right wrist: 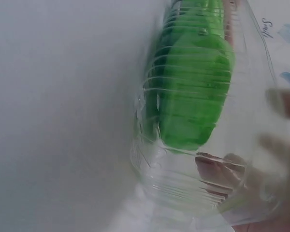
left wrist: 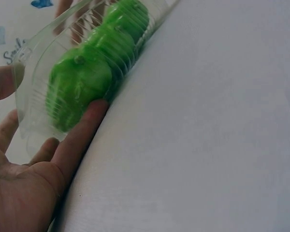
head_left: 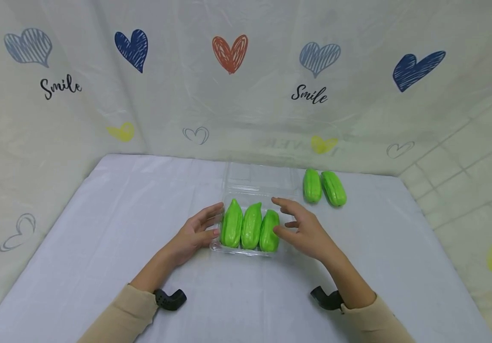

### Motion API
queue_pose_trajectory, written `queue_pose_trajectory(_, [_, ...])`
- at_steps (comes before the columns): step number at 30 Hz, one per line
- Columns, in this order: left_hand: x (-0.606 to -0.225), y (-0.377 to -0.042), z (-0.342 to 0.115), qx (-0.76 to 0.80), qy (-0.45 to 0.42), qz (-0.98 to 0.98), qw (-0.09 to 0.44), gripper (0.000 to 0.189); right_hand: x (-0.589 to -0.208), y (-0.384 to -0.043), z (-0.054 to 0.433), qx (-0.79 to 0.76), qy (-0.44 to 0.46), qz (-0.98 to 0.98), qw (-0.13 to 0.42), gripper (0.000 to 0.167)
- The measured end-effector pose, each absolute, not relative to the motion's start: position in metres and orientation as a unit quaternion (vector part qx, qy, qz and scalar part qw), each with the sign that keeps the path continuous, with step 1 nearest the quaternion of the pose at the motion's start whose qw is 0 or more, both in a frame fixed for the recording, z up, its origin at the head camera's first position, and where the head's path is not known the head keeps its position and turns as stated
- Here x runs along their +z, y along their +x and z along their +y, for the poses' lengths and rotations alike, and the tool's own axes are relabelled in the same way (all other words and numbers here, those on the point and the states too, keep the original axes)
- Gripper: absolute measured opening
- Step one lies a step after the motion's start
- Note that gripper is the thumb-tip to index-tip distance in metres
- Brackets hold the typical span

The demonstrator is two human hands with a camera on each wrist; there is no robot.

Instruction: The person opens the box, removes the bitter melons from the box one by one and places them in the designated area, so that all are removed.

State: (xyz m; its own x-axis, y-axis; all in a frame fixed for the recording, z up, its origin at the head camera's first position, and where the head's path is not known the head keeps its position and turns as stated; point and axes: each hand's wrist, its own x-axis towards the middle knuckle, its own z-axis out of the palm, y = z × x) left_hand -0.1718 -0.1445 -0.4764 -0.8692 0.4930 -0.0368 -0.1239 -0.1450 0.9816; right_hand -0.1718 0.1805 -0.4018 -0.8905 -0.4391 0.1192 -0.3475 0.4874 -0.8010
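Three bright green, gourd-like model vegetables [head_left: 252,226] lie side by side in a clear plastic clamshell box [head_left: 246,253], also seen in the left wrist view. Its lid [head_left: 258,177] is folded back, away from me. My left hand [head_left: 192,238] rests against the box's left side with fingers nearly straight; in the left wrist view a finger [left wrist: 79,130] touches the wall. Over the right side of the box hovers my right hand [head_left: 303,228], its fingers spread. Its thumb is beside the rightmost vegetable [right wrist: 198,92]; whether they touch I cannot tell.
Two more green vegetables [head_left: 323,188] lie on the white tablecloth [head_left: 143,209], to the right of the lid near the back edge. Behind the table hangs a pale curtain [head_left: 267,81] printed with hearts. A black wrist mount [head_left: 170,300] sits on each forearm.
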Motion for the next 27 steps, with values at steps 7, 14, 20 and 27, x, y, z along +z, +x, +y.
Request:
queue_pose_trajectory(7, [-0.478,-0.171,-0.145,0.741,0.147,0.621,0.209,0.07,-0.404,-0.171,0.175,-0.424,-0.246,0.87,0.058,0.066])
queue_pose_trajectory(14, [-0.478,-0.17,-0.145,0.741,0.149,0.621,0.207,0.07,-0.402,-0.169,0.169,-0.378,-0.243,0.89,0.08,0.07])
queue_pose_trajectory(20, [-0.478,-0.17,-0.145,0.742,0.149,0.62,0.208,0.07,-0.405,-0.17,0.164,-0.36,-0.236,0.898,0.091,0.072])
queue_pose_trajectory(27, [-0.477,-0.171,-0.145,0.74,0.152,0.623,0.204,0.07,-0.406,-0.172,0.158,-0.33,-0.232,0.91,0.095,0.072])
